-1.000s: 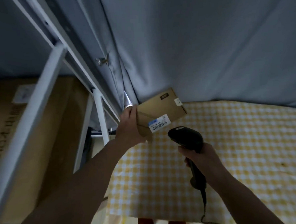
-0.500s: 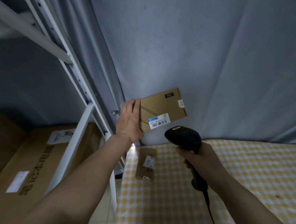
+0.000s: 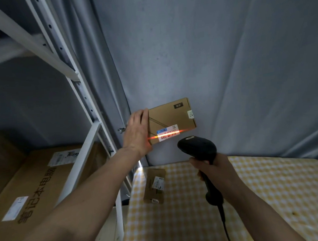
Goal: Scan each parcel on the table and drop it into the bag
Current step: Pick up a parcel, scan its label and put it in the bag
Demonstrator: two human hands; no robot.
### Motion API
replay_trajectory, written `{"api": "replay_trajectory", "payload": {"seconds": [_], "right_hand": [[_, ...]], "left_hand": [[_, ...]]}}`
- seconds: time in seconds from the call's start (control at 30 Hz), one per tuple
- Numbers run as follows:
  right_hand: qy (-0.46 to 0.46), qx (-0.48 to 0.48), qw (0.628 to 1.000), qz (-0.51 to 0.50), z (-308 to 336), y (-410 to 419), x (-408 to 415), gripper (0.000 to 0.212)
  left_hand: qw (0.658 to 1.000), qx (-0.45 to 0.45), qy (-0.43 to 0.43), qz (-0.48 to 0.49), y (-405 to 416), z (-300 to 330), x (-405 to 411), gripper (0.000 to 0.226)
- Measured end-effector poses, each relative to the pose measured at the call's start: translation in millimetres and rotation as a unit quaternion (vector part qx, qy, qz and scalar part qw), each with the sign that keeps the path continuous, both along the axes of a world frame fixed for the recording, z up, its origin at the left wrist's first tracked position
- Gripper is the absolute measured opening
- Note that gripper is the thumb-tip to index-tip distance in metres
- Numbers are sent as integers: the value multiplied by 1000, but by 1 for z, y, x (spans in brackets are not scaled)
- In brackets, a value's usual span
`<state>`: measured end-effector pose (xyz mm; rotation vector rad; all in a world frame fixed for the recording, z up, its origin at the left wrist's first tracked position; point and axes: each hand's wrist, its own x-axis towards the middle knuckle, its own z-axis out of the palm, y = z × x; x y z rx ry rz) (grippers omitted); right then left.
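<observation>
Head view. We note the left hand (image 3: 136, 132) raised in front of a grey curtain (image 3: 225, 61), holding a flat brown box (image 3: 171, 119) by its left edge. The backs of the fingers face the camera and lie straight along the edge; the thumb is hidden behind the box, so we take the grip for a clasp of that edge but cannot confirm it. The box is up in the air, tilted a little, well above the table (image 3: 269, 197).

A white label (image 3: 167, 133) with a barcode sits at the lower part of the box face. An orange scan line (image 3: 164, 135) crosses the label and spills onto the edge of the left hand.

The right hand (image 3: 212, 171) is wrapped round the handle of a black scanner (image 3: 197, 148), fingers curled tight about it. The scanner head sits just below and right of the box, apart from it. Its cable (image 3: 224, 222) hangs from the handle base.

The table carries a yellow checked cloth. A second parcel (image 3: 155, 186), small and brown with a white label, lies flat on the cloth near the left end.

Left of the table stands a white rack (image 3: 79, 157). Behind it lies a large carton (image 3: 34, 191) with printed characters and two stickers.
</observation>
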<state>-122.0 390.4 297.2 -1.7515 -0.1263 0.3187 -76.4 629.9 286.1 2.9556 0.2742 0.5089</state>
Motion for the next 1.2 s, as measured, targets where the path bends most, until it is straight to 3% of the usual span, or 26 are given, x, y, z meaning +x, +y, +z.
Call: {"api": "replay_trajectory", "payload": {"seconds": [0.37, 0.53, 0.67, 0.9, 1.1, 1.2], "right_hand": [[-6, -10, 1000, -12, -7, 9, -4, 7], [2, 9, 998, -70, -15, 12, -8, 8], [7, 11, 990, -140, -29, 5, -16, 21], [27, 26, 966, -257, -51, -27, -44, 28], [13, 38, 943, -331, -46, -85, -72, 5], [13, 53, 930, -365, -46, -124, -89, 6]], "left_hand": [[1000, -2, 3, -14, 8, -9, 2, 128], [999, -33, 32, 2, 1, -15, 4, 128], [996, -70, 50, -3, -15, -30, 8, 129], [984, -121, 98, -81, -67, -65, 14, 128], [977, -98, 115, -149, -142, -75, 8, 127], [969, -108, 137, -175, -190, -74, 4, 126]]}}
